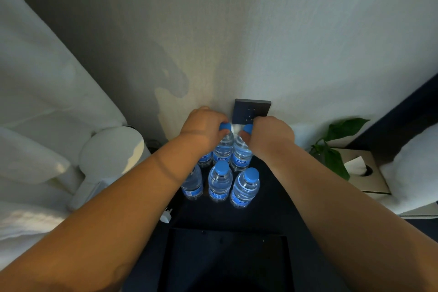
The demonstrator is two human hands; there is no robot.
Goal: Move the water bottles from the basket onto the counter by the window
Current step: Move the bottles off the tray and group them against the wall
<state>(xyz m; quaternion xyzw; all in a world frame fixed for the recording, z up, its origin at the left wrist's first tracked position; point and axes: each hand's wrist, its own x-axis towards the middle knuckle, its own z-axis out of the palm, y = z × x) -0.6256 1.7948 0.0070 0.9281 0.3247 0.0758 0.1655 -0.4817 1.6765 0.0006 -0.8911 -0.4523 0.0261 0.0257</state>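
Note:
Several clear water bottles with blue caps and blue labels stand in two rows on a dark counter (267, 216) against the wall. My left hand (201, 129) grips the top of a back-row bottle (222, 147). Beside it, my right hand (272, 135) grips the top of another back-row bottle (240, 155). Both bottles are upright. In the front row stand a middle bottle (220, 182), a right bottle (245, 188) and a left bottle (192, 184) partly behind my left forearm. A dark square basket (225, 261) sits at the near edge, its inside in shadow.
A dark wall socket (252, 110) is just behind the hands. A green plant (331, 147) and a tissue box (362, 170) stand to the right. White cushioned furniture (47, 149) fills the left, and a white plug (167, 216) lies by the counter's left edge.

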